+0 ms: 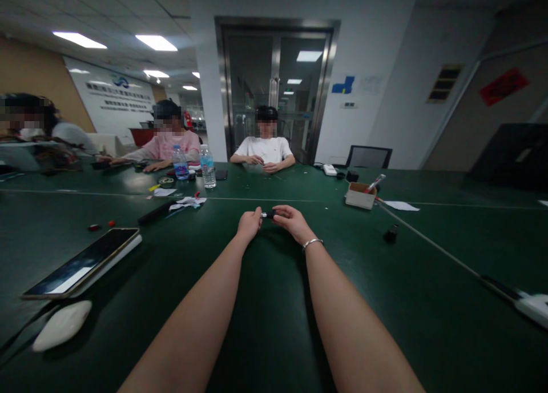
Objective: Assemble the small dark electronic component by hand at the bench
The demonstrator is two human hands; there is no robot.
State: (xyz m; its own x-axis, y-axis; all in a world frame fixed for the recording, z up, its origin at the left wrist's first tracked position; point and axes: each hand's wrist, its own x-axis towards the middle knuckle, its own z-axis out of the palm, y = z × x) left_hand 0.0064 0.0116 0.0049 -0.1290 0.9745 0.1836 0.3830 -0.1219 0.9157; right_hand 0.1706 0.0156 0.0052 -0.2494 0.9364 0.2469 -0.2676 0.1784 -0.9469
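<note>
Out in front of me, just above the green table (274, 301), both my hands meet at a small black-and-silver cylinder (269, 215), too small to name more exactly. My left hand (249, 224) pinches its silver end between thumb and fingers. Curved round the black end are the fingers of my right hand (294, 223), with a silver bangle (312, 243) on that wrist. The fingers hide part of the cylinder. Farther right, a small dark object (391, 233) stands apart from my hands.
A phone (85, 264) lies on a white box at left, near a white mouse-like object (63, 326). Water bottles (208, 167) and paper scraps (190, 201) sit beyond. Right are a small open box (360, 196), a cable (428, 237) and a power strip (533, 308). Several people sit opposite.
</note>
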